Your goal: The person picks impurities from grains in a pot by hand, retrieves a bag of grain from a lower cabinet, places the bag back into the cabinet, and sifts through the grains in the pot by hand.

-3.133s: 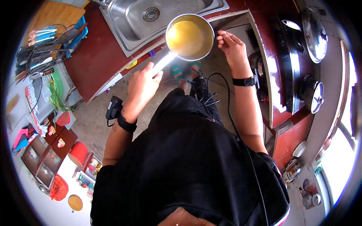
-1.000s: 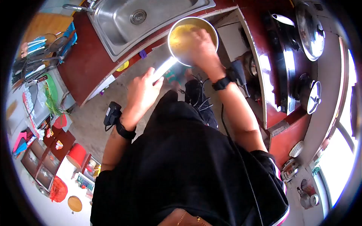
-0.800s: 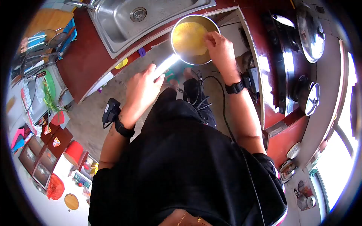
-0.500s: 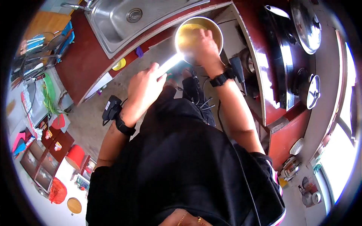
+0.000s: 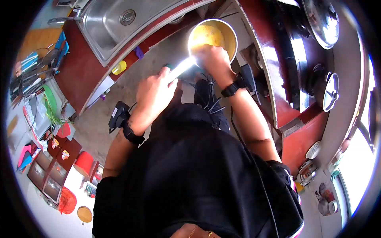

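A metal saucepan (image 5: 230, 32) with yellow contents (image 5: 208, 35) is held up in front of the counter edge. Wrapped round its shiny handle (image 5: 183, 68) is my left hand (image 5: 154, 94), closed. My right hand (image 5: 214, 60) reaches over the near side of the pan's opening with its fingers curled together; the fingertips and anything between them are hidden. Black bands sit on both wrists, and a small black box (image 5: 118, 115) hangs at the left one.
A steel sink (image 5: 107, 27) is set in the red counter (image 5: 77, 75). To the right are a black stove (image 5: 295, 59), a large glass lid (image 5: 320, 22) and a smaller lidded pot (image 5: 330, 92). Knives and utensils (image 5: 35, 71) stand at the left.
The view has shifted, so the sink sits further left and the pan further right. My right hand has moved repeatedly at the pan's opening, its fingers now curled. My left hand keeps hold of the handle.
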Motion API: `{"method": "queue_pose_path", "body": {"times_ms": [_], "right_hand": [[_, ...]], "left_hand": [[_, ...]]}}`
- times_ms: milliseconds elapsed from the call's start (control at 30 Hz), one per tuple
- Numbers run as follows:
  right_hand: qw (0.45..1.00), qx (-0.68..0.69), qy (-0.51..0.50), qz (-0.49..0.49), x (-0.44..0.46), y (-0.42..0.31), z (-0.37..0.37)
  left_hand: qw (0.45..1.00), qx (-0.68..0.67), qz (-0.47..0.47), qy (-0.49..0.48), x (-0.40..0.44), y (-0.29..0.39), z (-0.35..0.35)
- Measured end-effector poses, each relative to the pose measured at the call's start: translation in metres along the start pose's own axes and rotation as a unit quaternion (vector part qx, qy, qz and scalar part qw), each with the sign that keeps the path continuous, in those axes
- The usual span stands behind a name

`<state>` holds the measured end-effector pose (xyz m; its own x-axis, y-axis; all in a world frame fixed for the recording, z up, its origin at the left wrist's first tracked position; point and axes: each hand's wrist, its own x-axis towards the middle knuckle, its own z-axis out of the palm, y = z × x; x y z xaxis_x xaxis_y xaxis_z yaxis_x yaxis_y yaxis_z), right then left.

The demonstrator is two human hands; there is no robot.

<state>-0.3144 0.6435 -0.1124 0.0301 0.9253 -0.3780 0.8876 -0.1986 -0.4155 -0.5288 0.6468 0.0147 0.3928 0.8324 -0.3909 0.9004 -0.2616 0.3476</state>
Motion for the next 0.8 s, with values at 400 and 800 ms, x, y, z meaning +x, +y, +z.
{"method": "queue_pose_path", "body": {"times_ms": [400, 800], "right_hand": [[0.980, 0.161, 0.098, 0.071, -0.020, 0.035, -0.046], [0.971, 0.116, 0.197, 0.066, 0.003, 0.054, -0.071]], "left_hand": [[1.000, -0.012, 0.019, -0.014, 0.021, 0.027, -0.002], [0.999, -0.002, 0.037, -0.016, 0.024, 0.036, -0.013]]}}
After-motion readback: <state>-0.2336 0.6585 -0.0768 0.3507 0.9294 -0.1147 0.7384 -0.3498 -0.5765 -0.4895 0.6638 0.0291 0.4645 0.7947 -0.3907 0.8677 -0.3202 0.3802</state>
